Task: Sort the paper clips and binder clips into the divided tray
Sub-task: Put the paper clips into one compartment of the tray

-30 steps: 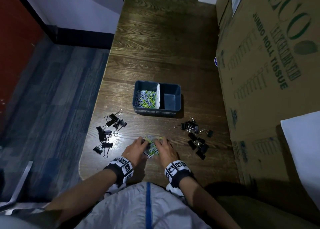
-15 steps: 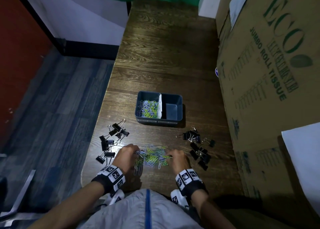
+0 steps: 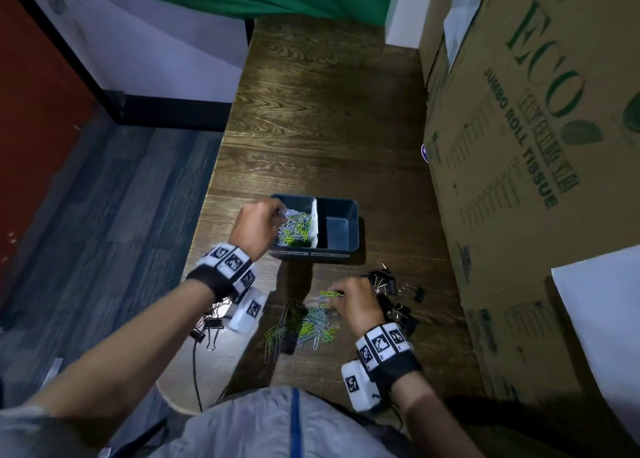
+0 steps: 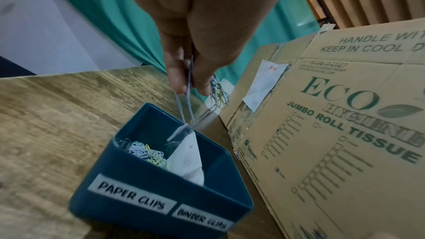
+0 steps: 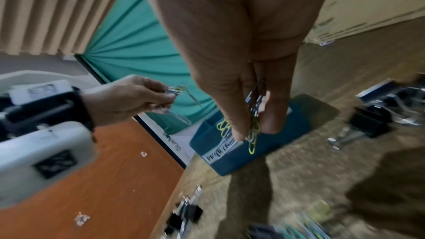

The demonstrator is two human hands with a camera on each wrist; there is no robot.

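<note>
The blue divided tray [image 3: 346,251] [image 4: 142,190] [image 5: 285,144] stands mid-table, its left half labelled for paper clips and holding coloured paper clips [image 3: 296,230] [image 4: 147,153]; the right half, labelled for binder clips, shows nothing inside. My left hand [image 3: 273,213] [image 4: 192,88] [image 5: 169,95] hovers over the left half, pinching a bunch of paper clips. My right hand [image 3: 337,293] [image 5: 251,134] pinches several paper clips just above the loose pile of paper clips [image 3: 308,324] near me. Black binder clips lie in one group at the right [image 3: 389,286] [image 5: 370,123] and another at the left [image 3: 207,327] [image 5: 184,214].
A large cardboard box [image 3: 519,139] [image 4: 333,134] walls off the table's right side, close to the tray. The table's left edge [image 3: 207,215] drops to the floor. Bare wooden tabletop [image 3: 322,111] stretches beyond the tray.
My left hand has lifted from the pile with a bunch of paper clips and moved forward over the tray's left half. My right hand has risen slightly from the pile, pinching clips.
</note>
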